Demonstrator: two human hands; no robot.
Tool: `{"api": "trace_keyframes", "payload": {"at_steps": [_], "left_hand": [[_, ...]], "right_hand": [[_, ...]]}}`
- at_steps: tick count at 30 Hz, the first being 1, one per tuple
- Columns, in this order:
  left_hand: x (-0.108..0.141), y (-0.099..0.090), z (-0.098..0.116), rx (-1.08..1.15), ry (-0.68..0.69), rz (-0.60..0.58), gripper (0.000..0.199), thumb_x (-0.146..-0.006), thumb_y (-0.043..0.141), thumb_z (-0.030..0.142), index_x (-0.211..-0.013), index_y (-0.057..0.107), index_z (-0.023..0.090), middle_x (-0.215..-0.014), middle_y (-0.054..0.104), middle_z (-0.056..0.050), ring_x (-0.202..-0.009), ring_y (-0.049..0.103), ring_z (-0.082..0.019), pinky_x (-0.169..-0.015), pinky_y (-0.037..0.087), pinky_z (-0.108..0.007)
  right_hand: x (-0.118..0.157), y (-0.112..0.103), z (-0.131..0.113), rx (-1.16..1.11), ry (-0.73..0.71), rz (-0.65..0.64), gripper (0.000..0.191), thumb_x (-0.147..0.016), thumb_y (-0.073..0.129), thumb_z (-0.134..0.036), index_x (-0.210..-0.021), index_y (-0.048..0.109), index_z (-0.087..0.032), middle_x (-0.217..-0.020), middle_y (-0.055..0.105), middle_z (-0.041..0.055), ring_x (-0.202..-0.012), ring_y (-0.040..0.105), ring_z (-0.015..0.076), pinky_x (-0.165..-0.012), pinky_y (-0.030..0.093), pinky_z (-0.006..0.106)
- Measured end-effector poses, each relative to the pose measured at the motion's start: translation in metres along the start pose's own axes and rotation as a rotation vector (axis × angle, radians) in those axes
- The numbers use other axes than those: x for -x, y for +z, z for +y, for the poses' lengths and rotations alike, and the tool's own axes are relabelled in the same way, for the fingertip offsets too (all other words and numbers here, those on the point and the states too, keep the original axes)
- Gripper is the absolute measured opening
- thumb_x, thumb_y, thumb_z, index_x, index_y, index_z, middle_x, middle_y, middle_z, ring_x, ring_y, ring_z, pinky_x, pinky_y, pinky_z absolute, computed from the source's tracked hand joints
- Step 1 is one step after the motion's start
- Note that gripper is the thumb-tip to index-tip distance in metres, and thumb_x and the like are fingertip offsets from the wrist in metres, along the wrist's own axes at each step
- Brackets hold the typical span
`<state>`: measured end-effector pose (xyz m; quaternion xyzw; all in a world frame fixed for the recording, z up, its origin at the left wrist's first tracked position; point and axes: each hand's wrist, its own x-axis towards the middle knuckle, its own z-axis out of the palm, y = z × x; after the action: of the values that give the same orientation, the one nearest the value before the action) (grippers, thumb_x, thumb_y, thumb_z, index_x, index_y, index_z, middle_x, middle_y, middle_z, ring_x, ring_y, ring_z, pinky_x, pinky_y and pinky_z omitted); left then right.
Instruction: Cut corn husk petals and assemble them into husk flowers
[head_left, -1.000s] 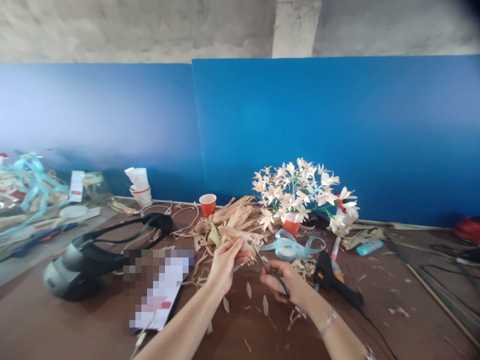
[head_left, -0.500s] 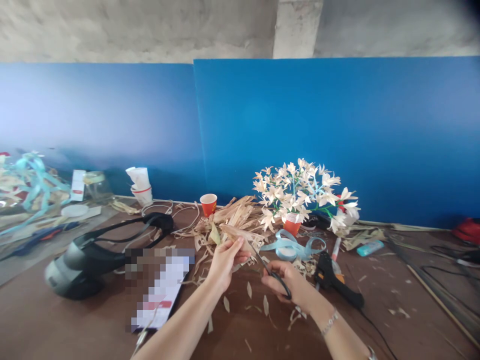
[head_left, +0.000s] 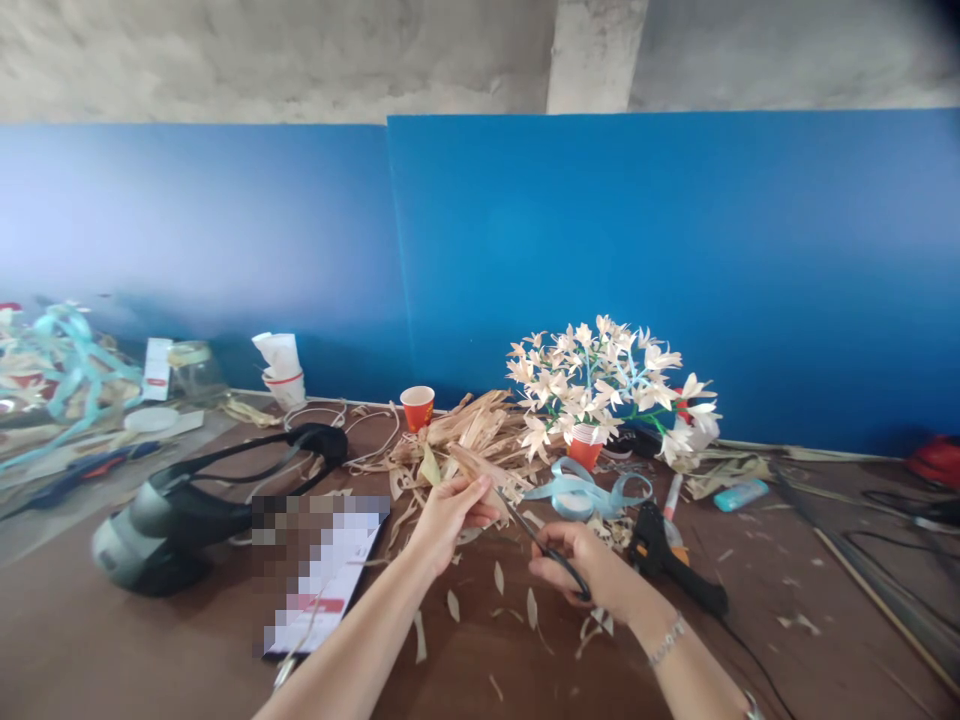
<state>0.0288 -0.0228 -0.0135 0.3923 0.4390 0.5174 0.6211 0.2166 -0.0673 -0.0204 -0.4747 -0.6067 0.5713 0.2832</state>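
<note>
Near the middle of the brown table, my left hand (head_left: 454,512) pinches a dry tan husk piece (head_left: 476,464) between thumb and fingers. My right hand (head_left: 570,565) is wrapped round the handles of black scissors (head_left: 564,562), whose blades point up and left towards the husk. Whether the blades touch it is too small to tell. Behind my hands lies a pile of dried husks (head_left: 480,425). Several small leaf-shaped cut pieces (head_left: 499,578) lie on the table below and between my hands.
Pale flowers (head_left: 592,385) stand in a red cup (head_left: 583,447), beside blue ribbon (head_left: 574,492). A black glue gun (head_left: 671,560) with a cord lies right. Left are a phone (head_left: 330,580), a dark headset (head_left: 165,530) and another red cup (head_left: 417,408).
My right hand and the scissors have moved slightly right and down, away from the left hand. The husk's right end, by the blades, looks shorter or turned.
</note>
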Motion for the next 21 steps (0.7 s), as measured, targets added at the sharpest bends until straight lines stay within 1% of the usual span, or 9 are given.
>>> {"api": "trace_keyframes", "payload": {"at_steps": [6,14,16,21], "left_hand": [[-0.001,-0.005,0.003,-0.088,-0.016,-0.064,0.032,-0.058,0.076,0.041,-0.062,0.063,0.012,-0.049,0.064,-0.003,-0.046,0.061,-0.01,-0.042,0.044,-0.014],[-0.004,-0.012,0.004,-0.228,-0.027,-0.161,0.034,-0.064,0.071,0.042,-0.072,0.065,0.01,-0.052,0.066,-0.006,-0.046,0.061,-0.011,-0.043,0.044,-0.015],[-0.005,-0.014,0.003,-0.266,-0.036,-0.187,0.034,-0.065,0.07,0.042,-0.075,0.066,0.01,-0.054,0.067,-0.007,-0.047,0.061,-0.012,-0.045,0.045,-0.016],[-0.008,-0.018,0.001,-0.364,-0.043,-0.221,0.035,-0.065,0.069,0.045,-0.073,0.066,0.01,-0.053,0.068,-0.007,-0.048,0.062,-0.014,-0.047,0.045,-0.019]], "right_hand": [[0.002,-0.003,-0.001,0.019,0.026,-0.035,0.031,-0.065,0.069,-0.041,-0.072,0.051,-0.016,-0.045,0.038,-0.0106,-0.035,0.028,0.0015,-0.032,0.022,0.015],[0.003,-0.007,0.0,0.101,0.039,-0.051,0.034,-0.063,0.07,-0.044,-0.071,0.053,-0.016,-0.047,0.042,-0.0089,-0.036,0.032,0.0026,-0.034,0.026,0.015],[0.004,-0.008,-0.001,0.126,0.04,-0.058,0.034,-0.062,0.07,-0.044,-0.071,0.054,-0.015,-0.046,0.043,-0.0087,-0.036,0.032,0.0028,-0.034,0.026,0.015],[0.005,-0.009,-0.002,0.16,0.046,-0.063,0.034,-0.061,0.071,-0.043,-0.07,0.055,-0.015,-0.044,0.043,-0.0084,-0.035,0.032,0.0031,-0.034,0.023,0.016]]}}
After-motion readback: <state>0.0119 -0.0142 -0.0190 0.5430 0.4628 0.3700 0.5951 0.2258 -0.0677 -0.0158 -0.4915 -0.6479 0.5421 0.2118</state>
